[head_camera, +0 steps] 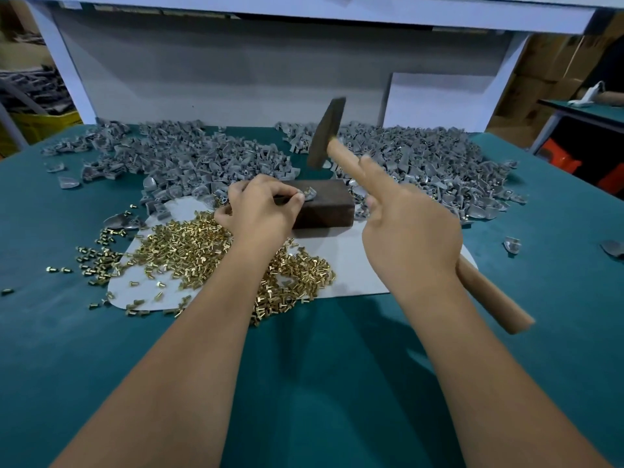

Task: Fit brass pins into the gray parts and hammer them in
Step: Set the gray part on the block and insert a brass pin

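A dark metal block (pixel 324 206) sits on a white sheet (pixel 351 265) in the middle of the table. On its top lies a gray part (pixel 310 193) with a brass pin in it. My left hand (pixel 261 206) pinches that part at the block's left end. My right hand (pixel 410 228) grips the wooden handle of a hammer (pixel 326 131), index finger stretched along it. The dark hammer head is raised above the block, blurred by motion. A heap of loose brass pins (pixel 202 251) covers the sheet's left side, under my left forearm.
Two big piles of gray parts (pixel 189 157) and more gray parts (pixel 422 157) lie across the back of the green table (pixel 304 383). A white board (pixel 236 72) stands behind them. Stray parts lie at the right edge; another green bench (pixel 587 111) is far right.
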{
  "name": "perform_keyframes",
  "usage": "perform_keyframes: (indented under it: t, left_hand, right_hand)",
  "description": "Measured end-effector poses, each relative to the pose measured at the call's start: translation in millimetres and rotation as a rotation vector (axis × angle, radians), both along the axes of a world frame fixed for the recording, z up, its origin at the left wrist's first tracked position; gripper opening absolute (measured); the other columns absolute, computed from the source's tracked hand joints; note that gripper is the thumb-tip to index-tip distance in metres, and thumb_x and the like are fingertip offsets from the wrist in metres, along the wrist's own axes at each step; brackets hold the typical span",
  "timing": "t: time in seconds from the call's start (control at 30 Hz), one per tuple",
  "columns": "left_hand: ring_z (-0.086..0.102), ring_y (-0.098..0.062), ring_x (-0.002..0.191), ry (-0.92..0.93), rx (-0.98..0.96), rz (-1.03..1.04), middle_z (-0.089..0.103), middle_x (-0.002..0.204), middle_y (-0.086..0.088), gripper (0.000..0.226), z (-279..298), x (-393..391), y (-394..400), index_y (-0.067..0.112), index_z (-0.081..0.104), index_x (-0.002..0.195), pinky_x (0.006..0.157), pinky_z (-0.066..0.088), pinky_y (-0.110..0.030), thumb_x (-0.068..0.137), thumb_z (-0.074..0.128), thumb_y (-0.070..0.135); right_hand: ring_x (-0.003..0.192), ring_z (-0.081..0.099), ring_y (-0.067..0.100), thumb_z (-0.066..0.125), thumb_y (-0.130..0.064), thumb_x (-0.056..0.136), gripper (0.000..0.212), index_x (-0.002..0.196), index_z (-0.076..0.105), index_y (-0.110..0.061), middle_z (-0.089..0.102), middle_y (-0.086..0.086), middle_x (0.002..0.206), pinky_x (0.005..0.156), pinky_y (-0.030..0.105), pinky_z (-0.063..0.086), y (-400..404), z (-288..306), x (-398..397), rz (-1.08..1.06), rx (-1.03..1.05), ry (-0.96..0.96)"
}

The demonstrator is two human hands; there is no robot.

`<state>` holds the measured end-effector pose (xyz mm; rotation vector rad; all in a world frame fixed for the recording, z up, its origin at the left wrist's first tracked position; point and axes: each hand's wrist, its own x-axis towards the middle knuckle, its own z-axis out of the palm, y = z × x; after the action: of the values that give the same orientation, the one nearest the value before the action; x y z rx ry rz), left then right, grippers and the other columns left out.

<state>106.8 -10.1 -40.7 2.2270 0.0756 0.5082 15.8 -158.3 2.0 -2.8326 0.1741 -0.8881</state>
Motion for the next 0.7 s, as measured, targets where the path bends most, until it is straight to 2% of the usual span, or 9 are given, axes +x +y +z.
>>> perform_keyframes:
  t: [0.07, 0.13, 0.2, 0.33, 0.47, 0.53, 0.6, 0.7]
  left_hand:
    - [0.031, -0.016, 0.126, -0.032, 0.021, 0.001, 0.055, 0.102, 0.026, 0.005, -1.4, 0.7, 0.6, 0.040, 0.073, 0.084, 0.089, 0.015, -0.040, 0.087, 0.071, 0.044]
    - [0.030, -0.014, 0.124, -0.052, 0.019, 0.008, 0.056, 0.097, 0.027, 0.005, -1.3, 0.6, 1.8, 0.041, 0.074, 0.084, 0.090, 0.016, -0.041, 0.086, 0.071, 0.045]
    - [0.031, -0.013, 0.125, -0.076, 0.002, 0.002, 0.058, 0.095, 0.027, 0.004, -1.5, 0.3, 2.9, 0.043, 0.072, 0.081, 0.094, 0.017, -0.042, 0.085, 0.072, 0.044]
    - [0.036, -0.015, 0.127, -0.162, 0.032, -0.015, 0.060, 0.091, 0.025, 0.002, -4.0, 0.7, 3.6, 0.037, 0.076, 0.085, 0.103, 0.019, -0.049, 0.085, 0.074, 0.036]
    - [0.037, -0.013, 0.124, -0.129, -0.017, -0.059, 0.062, 0.094, 0.024, 0.003, -3.0, 1.5, 5.3, 0.036, 0.077, 0.087, 0.108, 0.019, -0.049, 0.085, 0.075, 0.036]
    - [0.036, -0.014, 0.128, -0.140, 0.008, -0.026, 0.061, 0.092, 0.024, 0.004, -4.0, 1.6, 3.6, 0.034, 0.078, 0.087, 0.105, 0.017, -0.045, 0.084, 0.075, 0.035]
    - [0.032, -0.014, 0.128, -0.147, 0.031, 0.023, 0.058, 0.087, 0.028, 0.001, -3.7, -0.3, 2.3, 0.038, 0.076, 0.082, 0.092, 0.012, -0.036, 0.083, 0.076, 0.039]
    - [0.028, -0.009, 0.125, -0.071, -0.013, -0.002, 0.052, 0.084, 0.036, 0.010, -1.3, -1.0, 2.5, 0.046, 0.069, 0.075, 0.086, 0.008, -0.033, 0.081, 0.076, 0.043]
  right_hand:
    - [0.057, 0.041, 0.022, 0.049, -0.019, 0.094, 0.059, 0.144, 0.028, -0.044, 0.048, 0.002, 0.080, 0.047, 0.027, 0.023, 0.4, 1.6, -0.5, -0.006, 0.028, -0.058]
    - [0.060, 0.042, 0.023, 0.048, -0.019, 0.094, 0.060, 0.144, 0.027, -0.044, 0.048, 0.002, 0.080, 0.050, 0.028, 0.026, 2.5, -1.4, 1.5, 0.004, -0.052, 0.015]
    - [0.061, 0.040, 0.023, 0.047, -0.018, 0.094, 0.060, 0.143, 0.026, -0.045, 0.048, 0.002, 0.081, 0.048, 0.028, 0.023, 3.5, -3.0, 1.4, -0.003, -0.076, 0.085]
    - [0.054, 0.036, 0.020, 0.050, -0.020, 0.094, 0.061, 0.145, 0.027, -0.043, 0.044, 0.001, 0.077, 0.044, 0.023, 0.014, 1.2, 0.1, -1.5, -0.033, -0.020, -0.022]
    - [0.050, 0.030, 0.018, 0.049, -0.018, 0.093, 0.062, 0.143, 0.026, -0.044, 0.038, -0.001, 0.074, 0.043, 0.024, 0.015, 4.2, -4.1, 1.4, -0.013, -0.083, 0.101]
    - [0.049, 0.029, 0.018, 0.050, -0.017, 0.092, 0.064, 0.145, 0.026, -0.043, 0.040, 0.001, 0.075, 0.044, 0.025, 0.015, 6.2, -2.7, -0.8, -0.026, -0.034, 0.037]
    - [0.055, 0.035, 0.021, 0.051, -0.016, 0.090, 0.065, 0.145, 0.028, -0.042, 0.048, 0.003, 0.079, 0.047, 0.027, 0.019, 6.7, -0.4, -2.2, -0.007, -0.010, -0.007]
    - [0.057, 0.035, 0.020, 0.046, -0.017, 0.093, 0.063, 0.145, 0.023, -0.043, 0.047, 0.001, 0.077, 0.045, 0.027, 0.019, 8.9, -3.0, 1.1, 0.010, -0.075, 0.132]
